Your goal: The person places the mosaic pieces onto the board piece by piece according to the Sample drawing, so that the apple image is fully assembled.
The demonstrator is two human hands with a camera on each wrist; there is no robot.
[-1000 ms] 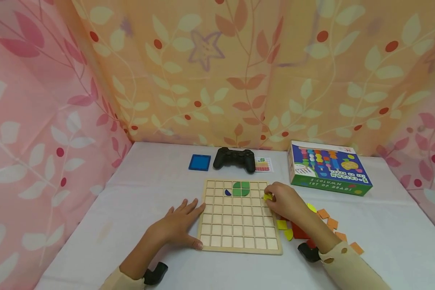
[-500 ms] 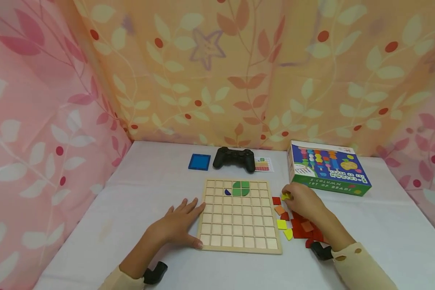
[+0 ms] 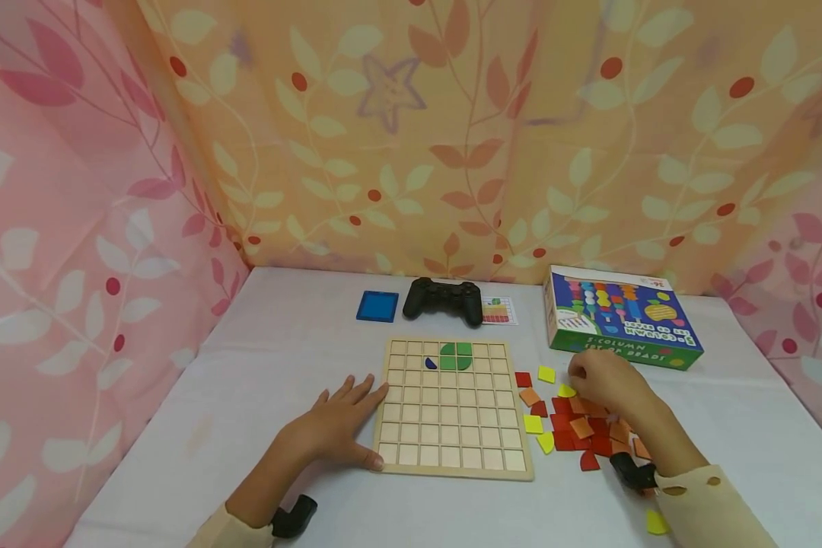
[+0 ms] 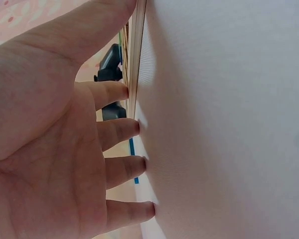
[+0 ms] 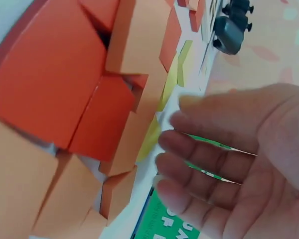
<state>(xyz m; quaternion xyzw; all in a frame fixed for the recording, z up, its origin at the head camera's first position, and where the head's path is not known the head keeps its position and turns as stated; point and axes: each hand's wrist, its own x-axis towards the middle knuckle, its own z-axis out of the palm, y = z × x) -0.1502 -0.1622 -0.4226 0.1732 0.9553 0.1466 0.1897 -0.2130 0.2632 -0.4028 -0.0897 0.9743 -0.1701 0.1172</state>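
Note:
A wooden grid board lies on the white table. Several green tiles and one dark blue rounded tile sit in its upper cells. My left hand is spread at the board's left edge, thumb and index fingertip touching the frame; in the left wrist view that hand shows straight fingers. Over the far side of a pile of red and orange tiles hovers my right hand. The right wrist view shows that hand with loosely bent fingers and nothing between them. A yellow square tile lies left of it.
Behind the board are a black game controller, a blue square tray and a small pattern card. A bead-set box stands at back right, close behind my right hand. One yellow tile lies near my right sleeve.
My right hand has moved right, away from the board, and let go of a yellow tile, which now lies between board and box. The left hand has stayed in place.

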